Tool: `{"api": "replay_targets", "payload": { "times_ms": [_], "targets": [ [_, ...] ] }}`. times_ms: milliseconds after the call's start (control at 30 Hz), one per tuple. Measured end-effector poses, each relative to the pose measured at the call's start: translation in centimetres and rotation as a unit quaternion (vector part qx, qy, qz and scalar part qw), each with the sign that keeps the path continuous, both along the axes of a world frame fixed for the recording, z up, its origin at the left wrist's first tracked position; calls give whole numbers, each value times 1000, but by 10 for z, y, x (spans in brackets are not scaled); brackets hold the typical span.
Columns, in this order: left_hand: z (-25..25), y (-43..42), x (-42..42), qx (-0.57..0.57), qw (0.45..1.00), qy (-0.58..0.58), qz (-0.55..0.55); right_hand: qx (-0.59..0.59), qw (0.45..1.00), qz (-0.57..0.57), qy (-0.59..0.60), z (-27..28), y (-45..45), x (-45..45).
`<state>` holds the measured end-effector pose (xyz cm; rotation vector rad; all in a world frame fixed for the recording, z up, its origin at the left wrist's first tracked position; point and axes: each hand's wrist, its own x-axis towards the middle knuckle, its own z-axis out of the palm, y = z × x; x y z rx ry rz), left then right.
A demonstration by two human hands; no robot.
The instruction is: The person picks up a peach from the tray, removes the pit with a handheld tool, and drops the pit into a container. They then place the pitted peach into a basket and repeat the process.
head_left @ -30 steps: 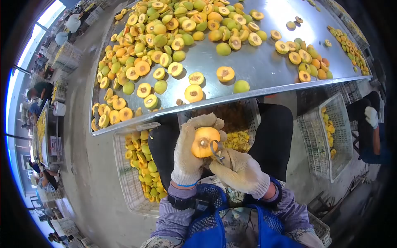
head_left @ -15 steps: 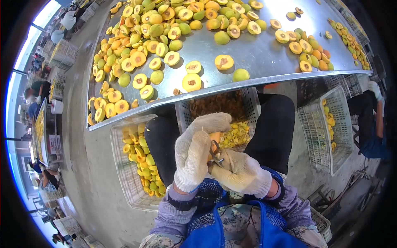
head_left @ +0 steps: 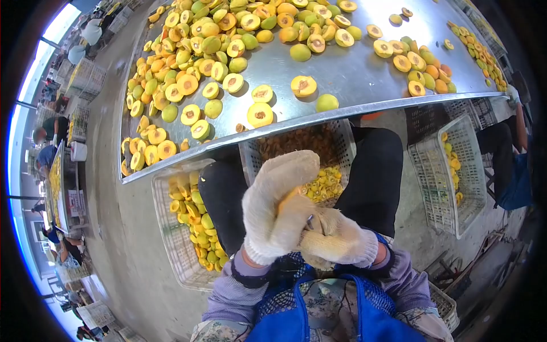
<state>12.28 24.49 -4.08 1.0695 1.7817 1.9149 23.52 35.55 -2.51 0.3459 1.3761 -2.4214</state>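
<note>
Both hands, in knitted off-white gloves, are close together above my lap. My left hand (head_left: 276, 211) is wrapped round a peach half (head_left: 290, 197), and only an orange strip of it shows between thumb and fingers. Against its lower right side, my right hand (head_left: 341, 240) is closed on a small metal pitting tool (head_left: 310, 221); only a bit of its metal is visible, the rest hidden by the gloves. Below them, between my knees, a crate (head_left: 250, 162) holds brown pits and small yellow scraps (head_left: 323, 185).
A metal table (head_left: 228, 122) in front of me carries a large heap of halved peaches (head_left: 213, 43) and smaller groups. Crates with peach pieces stand at left (head_left: 165, 239) and right (head_left: 473, 188). Another person's gloved hand (head_left: 513, 94) is at the far right; more people sit at left.
My right hand has turned and moved slightly down, and the tool's curved metal end is now mostly hidden. My left fingers cover more of the peach half. The neighbour's gloved hand has moved up to the table edge.
</note>
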Motion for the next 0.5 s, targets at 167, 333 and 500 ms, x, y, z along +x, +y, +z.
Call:
{"api": "replay_targets", "payload": {
  "times_ms": [167,333,500],
  "targets": [
    [-3,7,-1,25,999,42,-2,40,999,-16,8,-15,-5,2],
    [11,1,1,-62,957,-280,-30,82,995,-29,-54,-10,0,-2],
    [-10,1,14,51,985,-162,-35,-133,988,54,-63,-1,4,4]
  ]
}}
